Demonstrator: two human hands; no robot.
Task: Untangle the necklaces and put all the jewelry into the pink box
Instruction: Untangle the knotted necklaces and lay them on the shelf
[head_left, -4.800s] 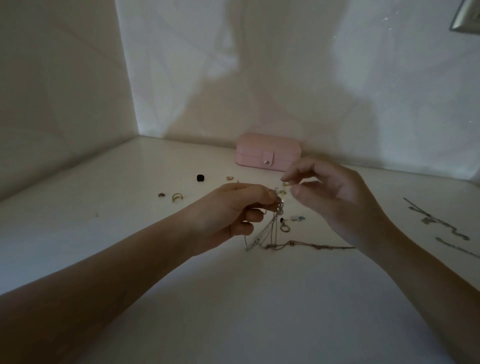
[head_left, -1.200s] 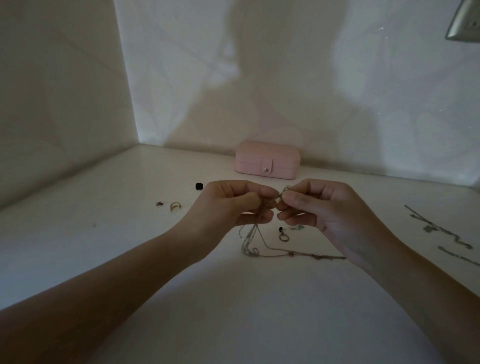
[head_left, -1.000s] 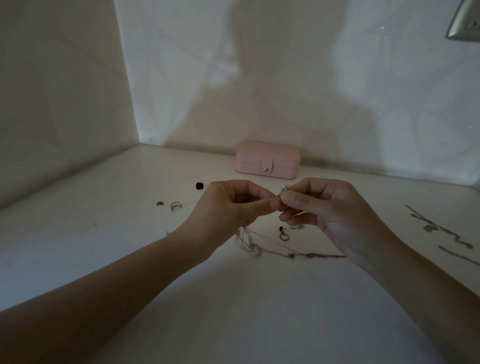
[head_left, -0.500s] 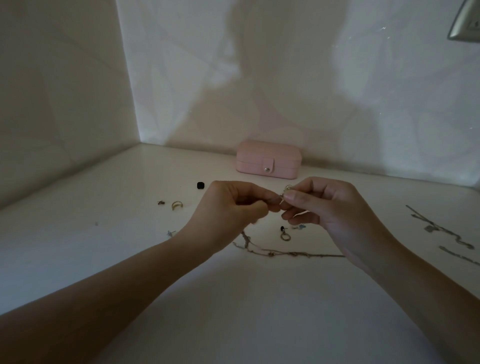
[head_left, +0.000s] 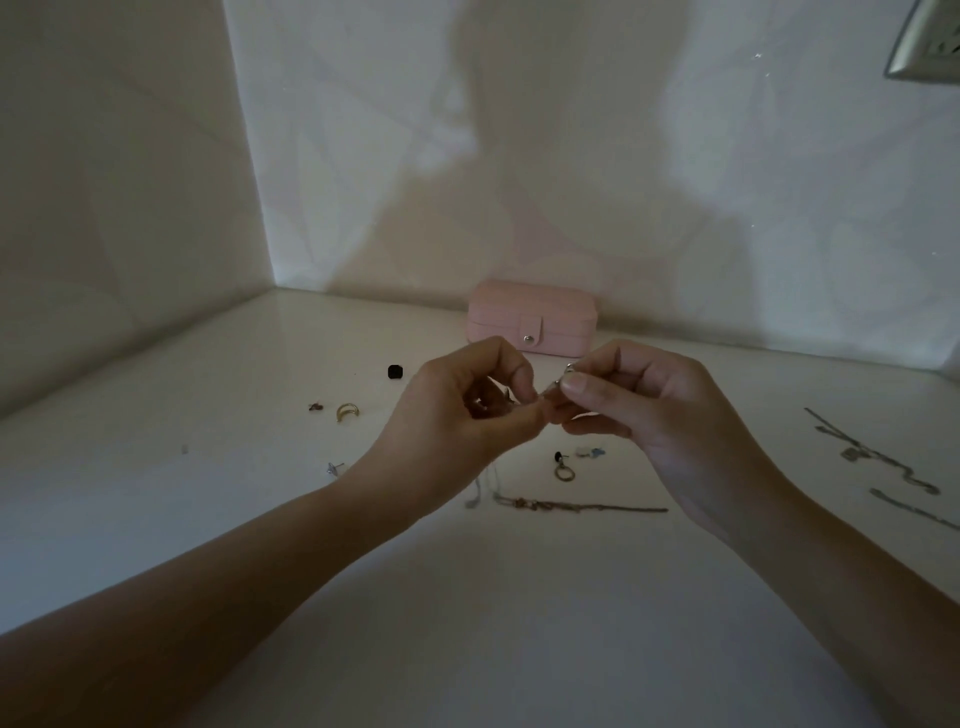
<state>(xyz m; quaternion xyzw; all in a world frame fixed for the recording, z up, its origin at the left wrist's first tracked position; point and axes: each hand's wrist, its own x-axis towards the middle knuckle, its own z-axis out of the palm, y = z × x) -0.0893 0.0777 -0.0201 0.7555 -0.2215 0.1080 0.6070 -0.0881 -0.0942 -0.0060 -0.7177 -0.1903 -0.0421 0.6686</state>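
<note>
My left hand (head_left: 467, 410) and my right hand (head_left: 639, 410) meet above the middle of the white counter, both pinching the end of a silver necklace (head_left: 558, 382) between thumb and fingertips. Part of its chain hangs from under my left hand (head_left: 480, 488). A brownish necklace (head_left: 576, 505) lies stretched on the counter below my hands. The pink box (head_left: 531, 318) stands shut against the back wall, beyond my hands.
Small jewelry lies scattered: a black stud (head_left: 395, 371), a gold ring (head_left: 347, 411), a tiny dark piece (head_left: 315, 406), a stud earring (head_left: 333, 468), a hoop earring (head_left: 563, 467), a blue piece (head_left: 589, 452). Two more chains (head_left: 878, 457) lie at the right. Walls close the left and back.
The tangled bundle that hung from my left hand has come apart; the brownish necklace now lies flat on the counter. Both hands stay together, pinching the silver necklace's end.
</note>
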